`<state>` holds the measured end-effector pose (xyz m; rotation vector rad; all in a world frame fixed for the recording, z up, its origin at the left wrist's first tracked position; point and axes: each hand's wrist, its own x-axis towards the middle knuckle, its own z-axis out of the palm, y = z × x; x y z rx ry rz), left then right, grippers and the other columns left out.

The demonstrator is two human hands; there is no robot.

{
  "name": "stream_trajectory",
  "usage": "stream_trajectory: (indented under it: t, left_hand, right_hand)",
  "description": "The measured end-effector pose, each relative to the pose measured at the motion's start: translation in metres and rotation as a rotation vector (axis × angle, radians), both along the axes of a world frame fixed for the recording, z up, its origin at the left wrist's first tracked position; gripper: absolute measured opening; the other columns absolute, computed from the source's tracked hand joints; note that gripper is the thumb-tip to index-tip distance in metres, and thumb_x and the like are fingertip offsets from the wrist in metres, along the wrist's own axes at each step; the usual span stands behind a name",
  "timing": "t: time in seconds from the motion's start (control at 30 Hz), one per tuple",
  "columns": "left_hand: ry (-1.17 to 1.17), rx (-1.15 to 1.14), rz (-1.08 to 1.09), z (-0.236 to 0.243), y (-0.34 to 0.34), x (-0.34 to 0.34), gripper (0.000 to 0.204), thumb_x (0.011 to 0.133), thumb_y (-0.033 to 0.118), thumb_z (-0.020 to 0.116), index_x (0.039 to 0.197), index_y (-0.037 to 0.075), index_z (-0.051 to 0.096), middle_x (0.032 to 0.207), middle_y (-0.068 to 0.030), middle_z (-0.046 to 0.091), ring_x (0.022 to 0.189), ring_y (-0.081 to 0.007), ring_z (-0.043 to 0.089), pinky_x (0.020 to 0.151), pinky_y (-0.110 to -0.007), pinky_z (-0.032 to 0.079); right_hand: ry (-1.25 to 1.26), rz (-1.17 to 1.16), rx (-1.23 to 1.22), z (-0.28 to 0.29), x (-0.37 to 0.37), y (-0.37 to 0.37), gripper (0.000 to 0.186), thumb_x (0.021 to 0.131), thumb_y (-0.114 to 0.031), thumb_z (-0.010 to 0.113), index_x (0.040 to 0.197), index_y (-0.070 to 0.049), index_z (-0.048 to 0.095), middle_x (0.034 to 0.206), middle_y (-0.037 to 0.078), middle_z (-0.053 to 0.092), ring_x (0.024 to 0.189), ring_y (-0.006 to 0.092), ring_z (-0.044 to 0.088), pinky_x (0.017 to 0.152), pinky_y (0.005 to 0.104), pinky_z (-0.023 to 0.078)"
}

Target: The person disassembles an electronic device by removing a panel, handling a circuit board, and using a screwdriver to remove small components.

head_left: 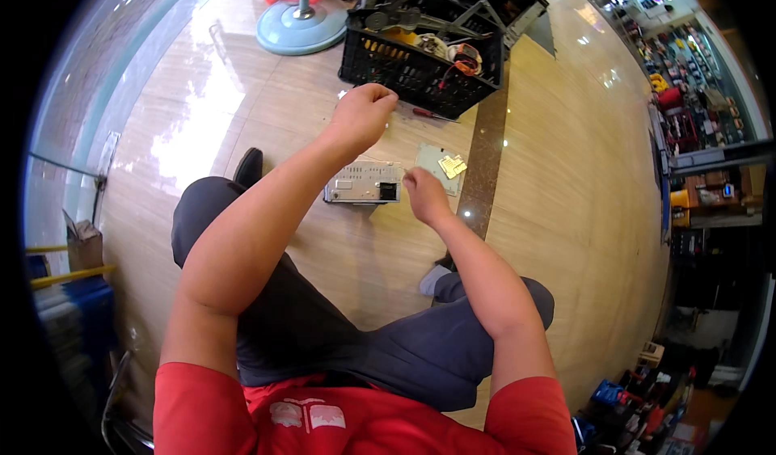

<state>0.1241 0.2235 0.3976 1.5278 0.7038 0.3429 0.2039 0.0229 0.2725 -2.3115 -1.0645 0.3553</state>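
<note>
A flat silver metal box with slots and a dark square opening, like a car stereo chassis (353,190), lies on the floor between my knees. My left hand (364,117) is raised beyond the box, toward the black crate, with its fingers closed in a pinch. What it holds, if anything, is too small to make out. Close to the box's right end, my right hand (426,196) has its fingertips pressed together; their contents are hidden. Right of the box lies a thin grey metal plate (428,154), with a yellow piece (453,166) on it.
Beyond my hands stands a black plastic crate (396,79) full of tools and cables. A screwdriver (435,115) with a red handle lies before it. The round pale-blue stand base (301,35) is at its left. Shelves of goods (695,83) line the far right.
</note>
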Motion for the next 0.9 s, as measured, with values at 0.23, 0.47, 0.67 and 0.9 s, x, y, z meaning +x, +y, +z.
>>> stream_trajectory:
  t: [0.23, 0.47, 0.67, 0.9]
  left_hand:
    - [0.019, 0.226, -0.061, 0.007, 0.001, -0.025, 0.03, 0.088, 0.025, 0.06, 0.102, 0.0, 0.069, 0.098, -0.0186, 0.07, 0.094, -0.0324, 0.066, 0.084, -0.038, 0.05]
    - [0.01, 0.257, -0.126, 0.014, 0.0, -0.026, 0.028, 0.089, 0.025, 0.06, 0.101, 0.002, 0.07, 0.098, -0.0184, 0.069, 0.095, -0.0342, 0.065, 0.085, -0.04, 0.05]
    - [0.035, 0.253, -0.156, 0.016, -0.002, -0.021, 0.028, 0.091, 0.025, 0.059, 0.101, 0.001, 0.069, 0.098, -0.0187, 0.069, 0.097, -0.0341, 0.065, 0.087, -0.041, 0.05]
    - [0.07, 0.28, -0.189, 0.019, -0.005, -0.021, 0.028, 0.091, 0.026, 0.059, 0.102, 0.002, 0.069, 0.1, -0.0186, 0.069, 0.099, -0.0339, 0.064, 0.088, -0.041, 0.05]
  right_hand:
    - [0.065, 0.186, -0.177, -0.056, -0.044, 0.012, 0.014, 0.093, -0.018, 0.056, 0.098, -0.005, 0.058, 0.101, 0.017, 0.063, 0.092, 0.037, 0.061, 0.079, 0.0449, 0.049]
    - [0.019, 0.202, -0.184, -0.073, -0.054, 0.029, 0.012, 0.092, -0.017, 0.057, 0.097, -0.006, 0.058, 0.099, 0.016, 0.062, 0.093, 0.0357, 0.061, 0.079, 0.0452, 0.049]
    - [0.01, 0.214, -0.305, -0.076, -0.049, 0.036, 0.011, 0.093, -0.019, 0.057, 0.098, -0.009, 0.058, 0.105, 0.012, 0.061, 0.094, 0.0338, 0.061, 0.078, 0.0444, 0.05]
    - [0.011, 0.242, -0.244, -0.081, -0.051, 0.038, 0.011, 0.094, -0.019, 0.056, 0.099, -0.01, 0.057, 0.105, 0.012, 0.06, 0.095, 0.0334, 0.061, 0.079, 0.0448, 0.049]
